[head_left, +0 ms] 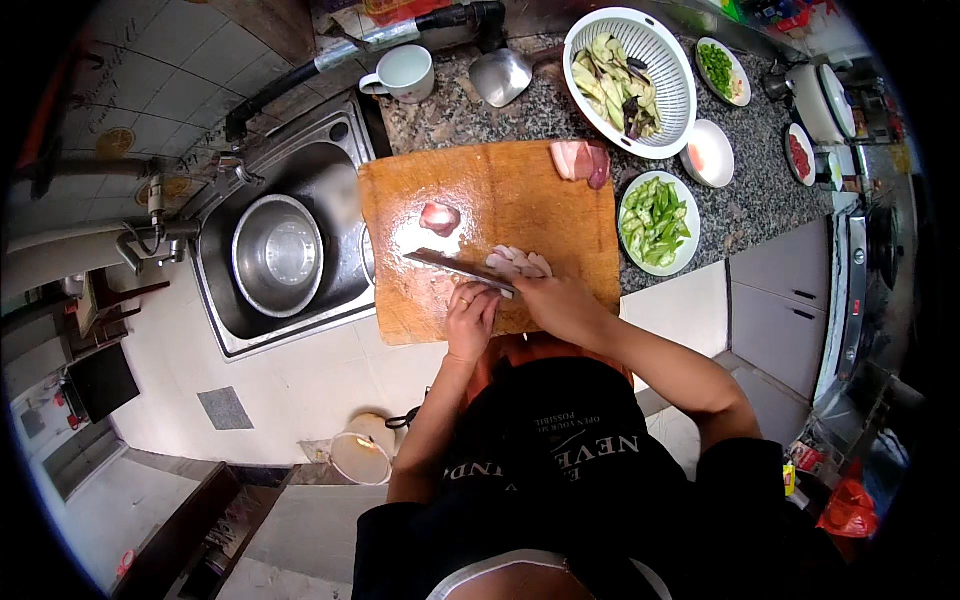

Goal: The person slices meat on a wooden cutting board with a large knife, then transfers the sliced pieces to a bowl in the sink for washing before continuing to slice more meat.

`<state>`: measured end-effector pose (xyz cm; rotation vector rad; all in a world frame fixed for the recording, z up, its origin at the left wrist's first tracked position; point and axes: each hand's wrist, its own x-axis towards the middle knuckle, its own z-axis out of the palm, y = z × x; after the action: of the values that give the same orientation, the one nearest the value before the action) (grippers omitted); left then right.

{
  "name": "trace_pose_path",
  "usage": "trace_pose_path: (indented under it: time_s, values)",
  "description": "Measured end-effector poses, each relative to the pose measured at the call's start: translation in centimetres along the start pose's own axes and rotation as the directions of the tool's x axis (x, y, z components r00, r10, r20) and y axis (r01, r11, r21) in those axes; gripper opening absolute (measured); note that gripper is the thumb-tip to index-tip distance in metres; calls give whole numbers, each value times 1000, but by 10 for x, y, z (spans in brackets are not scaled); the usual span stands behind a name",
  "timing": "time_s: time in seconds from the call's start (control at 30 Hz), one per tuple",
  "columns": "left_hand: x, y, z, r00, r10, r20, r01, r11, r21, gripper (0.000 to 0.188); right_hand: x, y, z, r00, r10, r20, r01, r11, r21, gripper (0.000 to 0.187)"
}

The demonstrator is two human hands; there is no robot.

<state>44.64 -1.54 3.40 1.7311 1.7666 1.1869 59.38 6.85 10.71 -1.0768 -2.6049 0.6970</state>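
While the right hand [548, 295] wraps around a knife [447, 264], the left hand [472, 310] holds its fingers bunched just beside the near face of the blade, probably to steady and guide the cut; whether they pinch any meat is hard to tell from above. Pale meat slices [520, 261] lie on the blade's far side, close by the right hand's fingers, and a reddish lump of meat [440, 218] sits farther off on the wooden board [475, 175], seemingly kept clear of the edge.

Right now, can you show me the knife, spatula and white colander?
Knife [455, 267]: head view, on its blade.
Spatula [499, 78]: head view, on its metal head.
White colander [677, 95]: head view, on its slotted wall.
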Motion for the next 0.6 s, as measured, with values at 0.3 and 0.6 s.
trace_pose_path:
  time_s: [0.3, 0.6]
  values:
    - [16, 9, -13, 868, -488, 97, 457, 704, -544, 17, -53, -14, -67, 999, 36, 38, -33, 996, -77, 13]
    - [79, 22, -15, 676, 47, 736, 687, -402, -605, 74, -54, -17, -84, 961, 254, -109, -193, 899, 394, 20]
